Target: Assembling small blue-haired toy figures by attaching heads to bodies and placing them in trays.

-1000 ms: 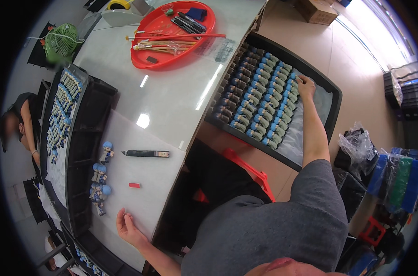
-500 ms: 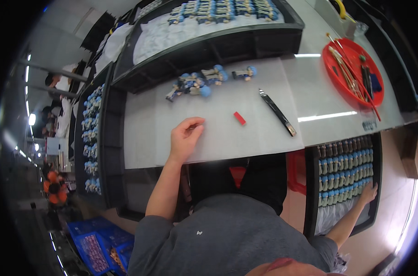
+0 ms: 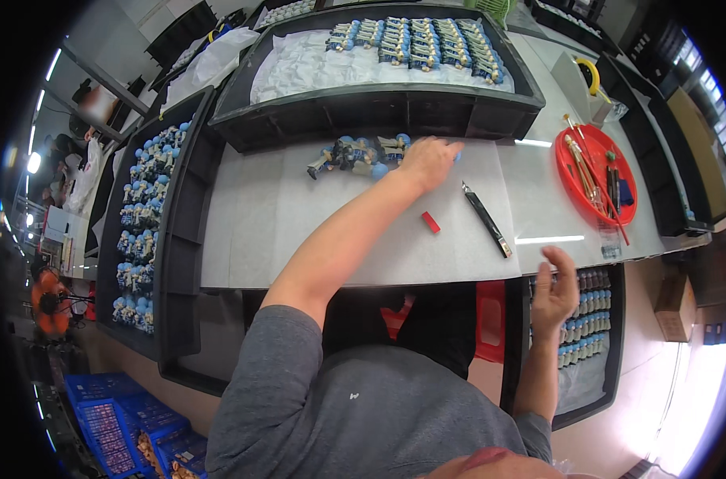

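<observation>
My left hand (image 3: 429, 163) reaches across the table to the right end of a small group of figurines (image 3: 355, 152) with blue heads and dark blue clothing. Its fingers are curled down around one figurine (image 3: 458, 156), which is mostly hidden; a bit of blue pokes out by the fingertips. Raised over the front edge of the table, my right hand (image 3: 556, 294) holds nothing, thumb and fingers apart. A black craft knife (image 3: 487, 219) lies to the right of my left hand. Nearer to me rests a small red block (image 3: 431, 222).
A black tray (image 3: 379, 112) with rows of figurines on white lining stands behind. Another black tray (image 3: 183, 231) holds figurines on the left. A third tray (image 3: 616, 351) sits low on the right. A round red dish (image 3: 566, 180) holds brushes and tools.
My left hand has moved forward and right, onto the separate figurine. My right hand has left the low right tray and risen toward the table edge. The view has shifted slightly.
</observation>
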The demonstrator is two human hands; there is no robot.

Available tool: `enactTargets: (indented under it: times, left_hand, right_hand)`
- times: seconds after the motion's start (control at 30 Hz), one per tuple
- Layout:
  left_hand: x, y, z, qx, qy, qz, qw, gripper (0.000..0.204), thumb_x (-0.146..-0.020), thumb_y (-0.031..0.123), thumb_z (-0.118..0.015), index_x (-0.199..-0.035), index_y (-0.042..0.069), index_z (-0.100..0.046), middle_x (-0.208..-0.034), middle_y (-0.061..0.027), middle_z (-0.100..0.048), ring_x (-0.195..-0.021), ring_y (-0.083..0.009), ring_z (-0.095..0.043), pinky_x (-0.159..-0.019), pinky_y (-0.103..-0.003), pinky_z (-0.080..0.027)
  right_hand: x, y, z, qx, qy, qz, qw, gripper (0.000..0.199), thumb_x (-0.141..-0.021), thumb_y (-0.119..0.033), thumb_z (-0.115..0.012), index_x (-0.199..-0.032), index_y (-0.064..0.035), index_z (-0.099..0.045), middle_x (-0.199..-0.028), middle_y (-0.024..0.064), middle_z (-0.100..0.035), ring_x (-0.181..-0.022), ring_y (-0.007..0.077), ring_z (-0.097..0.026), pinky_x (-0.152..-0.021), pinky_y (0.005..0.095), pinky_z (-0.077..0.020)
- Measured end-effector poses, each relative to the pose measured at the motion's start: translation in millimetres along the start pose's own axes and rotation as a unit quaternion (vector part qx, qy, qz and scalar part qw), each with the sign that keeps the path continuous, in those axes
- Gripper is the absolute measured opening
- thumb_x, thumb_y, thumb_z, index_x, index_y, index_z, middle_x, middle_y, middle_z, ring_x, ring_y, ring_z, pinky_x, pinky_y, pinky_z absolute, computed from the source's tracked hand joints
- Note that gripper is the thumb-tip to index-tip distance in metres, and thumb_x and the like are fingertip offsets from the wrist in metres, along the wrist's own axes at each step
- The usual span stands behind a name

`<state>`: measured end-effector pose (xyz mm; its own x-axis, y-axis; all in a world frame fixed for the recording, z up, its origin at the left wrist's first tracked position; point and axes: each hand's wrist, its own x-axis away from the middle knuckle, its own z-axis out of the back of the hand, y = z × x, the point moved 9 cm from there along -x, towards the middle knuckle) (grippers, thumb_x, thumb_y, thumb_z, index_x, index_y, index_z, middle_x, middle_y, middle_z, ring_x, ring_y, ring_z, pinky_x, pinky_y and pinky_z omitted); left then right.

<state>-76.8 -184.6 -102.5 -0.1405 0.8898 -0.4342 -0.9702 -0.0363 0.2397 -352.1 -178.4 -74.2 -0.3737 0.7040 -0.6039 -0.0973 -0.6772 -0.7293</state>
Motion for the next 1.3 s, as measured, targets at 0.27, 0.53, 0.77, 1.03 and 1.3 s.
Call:
enactTargets:
  times: [0.27,0.53,0.77,1.03,1.3]
  left_hand:
    - [103.2,-20.3,63.3,0.693,0.020,0.274,0.666,0.035,-0.085,0.012,-0.057,-0.119,0.005,-0.051,-0.099,-0.0084,-0.061,-0.092,-0.0201,-0.061,-0.081,-0.031,-0.048]
    - [173.4,-47.5,48.8,0.746,0.090,0.366,0.549,0.032,-0.087,0.015,-0.056,-0.116,0.003,-0.051,-0.095,-0.0077,-0.062,-0.088,-0.0155,-0.061,-0.076,-0.028,-0.051]
    - [183.0,-55.4,38.0,0.739,0.114,0.348,0.565,0.032,-0.089,0.017,-0.052,-0.116,0.001,-0.052,-0.100,-0.0090,-0.061,-0.090,-0.0145,-0.059,-0.079,-0.028,-0.048]
    - [183.1,-55.6,37.5,0.756,0.128,0.340,0.544,0.029,-0.090,0.013,-0.050,-0.115,-0.002,-0.053,-0.099,-0.0102,-0.061,-0.088,-0.0168,-0.060,-0.081,-0.029,-0.050]
    - [184.1,-55.5,39.1,0.755,0.128,0.340,0.546,0.029,-0.090,0.012,-0.050,-0.115,-0.002,-0.052,-0.100,-0.0106,-0.061,-0.089,-0.0175,-0.060,-0.082,-0.030,-0.050]
  right_hand:
    - [11.2,-15.8,-122.9,-0.239,-0.121,-0.153,0.951,0.024,-0.082,0.005,-0.053,-0.106,0.0022,-0.055,-0.096,0.0106,-0.060,-0.091,0.0150,-0.057,-0.078,0.0259,-0.0457]
    - [20.1,-38.2,-227.9,-0.394,-0.211,-0.232,0.864,0.031,-0.087,-0.008,-0.053,-0.116,0.0024,-0.046,-0.105,0.0120,-0.056,-0.091,0.0152,-0.057,-0.077,0.0270,-0.0478]
    - [39.4,-41.5,-239.2,-0.339,-0.230,-0.220,0.885,0.031,-0.085,-0.005,-0.056,-0.114,0.0031,-0.047,-0.109,0.0114,-0.054,-0.091,0.0136,-0.056,-0.079,0.0259,-0.0472]
    - [39.2,-38.1,-235.3,-0.316,-0.216,-0.207,0.900,0.024,-0.089,-0.003,-0.050,-0.111,0.0044,-0.048,-0.104,0.0106,-0.056,-0.091,0.0133,-0.056,-0.079,0.0259,-0.0477]
    - [38.9,-39.9,-233.8,-0.334,-0.212,-0.210,0.894,0.023,-0.088,-0.002,-0.050,-0.110,0.0053,-0.048,-0.103,0.0110,-0.056,-0.091,0.0150,-0.057,-0.078,0.0270,-0.0497]
